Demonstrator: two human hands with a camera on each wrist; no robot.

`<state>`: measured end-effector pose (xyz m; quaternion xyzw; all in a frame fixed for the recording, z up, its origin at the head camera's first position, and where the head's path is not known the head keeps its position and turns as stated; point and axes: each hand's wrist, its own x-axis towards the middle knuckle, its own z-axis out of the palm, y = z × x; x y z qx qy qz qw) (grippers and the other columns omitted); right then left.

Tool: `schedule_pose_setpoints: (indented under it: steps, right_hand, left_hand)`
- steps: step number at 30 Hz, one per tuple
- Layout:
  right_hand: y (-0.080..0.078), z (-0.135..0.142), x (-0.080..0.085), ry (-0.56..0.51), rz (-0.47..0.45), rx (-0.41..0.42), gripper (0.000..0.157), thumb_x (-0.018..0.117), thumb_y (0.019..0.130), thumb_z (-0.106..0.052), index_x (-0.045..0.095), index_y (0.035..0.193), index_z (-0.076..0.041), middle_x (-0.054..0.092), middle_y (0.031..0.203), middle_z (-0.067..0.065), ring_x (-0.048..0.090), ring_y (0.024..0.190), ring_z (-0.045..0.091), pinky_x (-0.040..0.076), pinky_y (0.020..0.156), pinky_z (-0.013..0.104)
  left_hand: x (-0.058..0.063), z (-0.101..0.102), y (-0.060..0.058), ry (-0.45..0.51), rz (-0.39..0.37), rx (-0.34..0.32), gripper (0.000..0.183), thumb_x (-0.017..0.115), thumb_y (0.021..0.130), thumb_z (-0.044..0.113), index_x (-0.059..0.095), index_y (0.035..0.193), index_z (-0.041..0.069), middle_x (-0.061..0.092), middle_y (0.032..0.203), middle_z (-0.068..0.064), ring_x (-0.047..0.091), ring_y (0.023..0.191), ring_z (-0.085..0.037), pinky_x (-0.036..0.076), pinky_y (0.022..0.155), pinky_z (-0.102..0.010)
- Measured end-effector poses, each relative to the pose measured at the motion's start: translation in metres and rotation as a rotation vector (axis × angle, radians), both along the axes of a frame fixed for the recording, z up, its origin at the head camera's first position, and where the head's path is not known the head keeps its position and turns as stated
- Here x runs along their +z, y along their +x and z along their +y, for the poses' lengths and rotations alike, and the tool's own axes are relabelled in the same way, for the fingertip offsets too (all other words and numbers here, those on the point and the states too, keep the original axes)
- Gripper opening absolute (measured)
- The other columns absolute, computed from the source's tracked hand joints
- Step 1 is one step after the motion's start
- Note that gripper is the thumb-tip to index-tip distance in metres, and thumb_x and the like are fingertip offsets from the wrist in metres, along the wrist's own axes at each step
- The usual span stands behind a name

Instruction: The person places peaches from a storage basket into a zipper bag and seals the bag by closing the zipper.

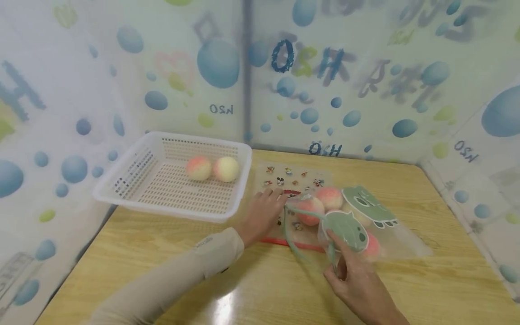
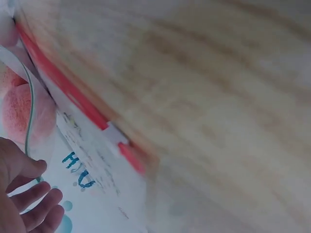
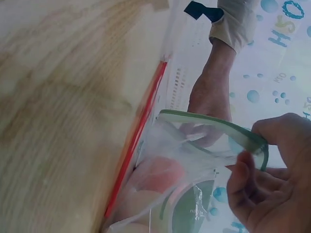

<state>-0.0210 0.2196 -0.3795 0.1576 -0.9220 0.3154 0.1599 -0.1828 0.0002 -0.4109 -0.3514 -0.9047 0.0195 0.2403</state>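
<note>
The rim of the bag is pinched by left hand and right hand, fingers closed in. It's laid on a wood table, partly over a red-zipped pouch; walls are bubble-printed. Clear plastic, green cartoons, peaches inside.

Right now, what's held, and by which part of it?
The green-printed bag: left hand and right hand each pinch its green rim at the opening.

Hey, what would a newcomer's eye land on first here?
Probably the see-through bag of peaches, right of centre in the head view, its green rim pinched by the left hand and right hand. Then the white basket at the left, holding two more peaches.
</note>
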Motion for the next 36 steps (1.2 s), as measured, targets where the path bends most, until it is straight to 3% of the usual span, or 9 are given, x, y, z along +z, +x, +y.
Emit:
schedule_pose_setpoints:
  steps: [5, 9, 14, 20, 25, 28, 36]
  right_hand:
    - [-0.002, 0.011, 0.003, 0.002, 0.206, 0.011, 0.072, 0.078, 0.065, 0.016, 0.061, 0.131, -0.006, 0.042, 0.072, -0.017, 0.041, 0.062, -0.002, 0.035, 0.051, 0.012]
    - [-0.003, 0.023, 0.010, -0.018, 0.283, -0.003, 0.062, 0.074, 0.067, 0.016, 0.064, 0.125, -0.002, 0.044, 0.073, -0.015, 0.044, 0.064, 0.001, 0.037, 0.053, 0.014]
    - [-0.003, 0.042, 0.024, -0.065, 0.352, -0.059, 0.054, 0.067, 0.070, 0.016, 0.064, 0.122, 0.004, 0.049, 0.071, -0.012, 0.045, 0.061, 0.001, 0.039, 0.056, 0.015]
    - [-0.002, 0.064, 0.039, -0.119, 0.375, -0.156, 0.058, 0.064, 0.071, 0.021, 0.061, 0.127, 0.008, 0.064, 0.089, 0.000, 0.048, 0.061, -0.005, 0.040, 0.057, 0.008]
    - [-0.002, 0.080, 0.060, -0.204, 0.379, -0.223, 0.055, 0.057, 0.077, 0.021, 0.058, 0.130, 0.010, 0.064, 0.104, -0.016, 0.053, 0.064, -0.006, 0.044, 0.067, 0.004]
    - [-0.001, 0.089, 0.074, -0.202, 0.376, -0.300, 0.053, 0.052, 0.084, 0.016, 0.057, 0.136, 0.003, 0.063, 0.106, -0.024, 0.054, 0.065, -0.008, 0.045, 0.073, 0.004]
    - [-0.002, 0.111, 0.091, -0.186, 0.426, -0.437, 0.048, 0.049, 0.096, 0.008, 0.054, 0.142, -0.003, 0.056, 0.112, -0.030, 0.047, 0.071, -0.010, 0.040, 0.079, 0.009]
  left_hand:
    - [0.006, 0.007, -0.003, 0.023, 0.001, 0.004, 0.025, 0.071, 0.090, 0.008, 0.072, 0.115, 0.010, 0.069, 0.114, -0.005, 0.067, 0.097, -0.020, 0.057, 0.080, -0.031]
    - [0.013, 0.012, -0.005, 0.051, -0.004, -0.006, 0.020, 0.069, 0.089, 0.006, 0.072, 0.109, 0.009, 0.071, 0.107, -0.005, 0.069, 0.090, -0.019, 0.057, 0.076, -0.030]
    - [0.031, 0.021, -0.009, 0.090, -0.001, -0.020, 0.015, 0.066, 0.092, 0.006, 0.073, 0.104, 0.010, 0.071, 0.097, -0.003, 0.067, 0.078, -0.016, 0.056, 0.065, -0.028]
    - [0.053, 0.038, -0.012, 0.175, -0.040, -0.035, 0.010, 0.066, 0.097, 0.012, 0.074, 0.103, 0.012, 0.069, 0.093, 0.001, 0.064, 0.073, -0.012, 0.053, 0.058, -0.023]
    - [0.076, 0.046, -0.010, 0.285, -0.036, -0.053, 0.011, 0.067, 0.100, 0.021, 0.074, 0.102, 0.013, 0.071, 0.094, 0.002, 0.067, 0.075, -0.012, 0.054, 0.058, -0.023]
    - [0.090, 0.049, -0.010, 0.344, -0.012, -0.070, 0.013, 0.067, 0.100, 0.021, 0.075, 0.105, 0.012, 0.073, 0.097, 0.002, 0.068, 0.078, -0.012, 0.056, 0.062, -0.024]
    - [0.118, 0.057, -0.008, 0.457, -0.022, -0.184, 0.015, 0.063, 0.102, 0.019, 0.073, 0.107, 0.009, 0.070, 0.097, 0.001, 0.068, 0.080, -0.012, 0.054, 0.062, -0.021]
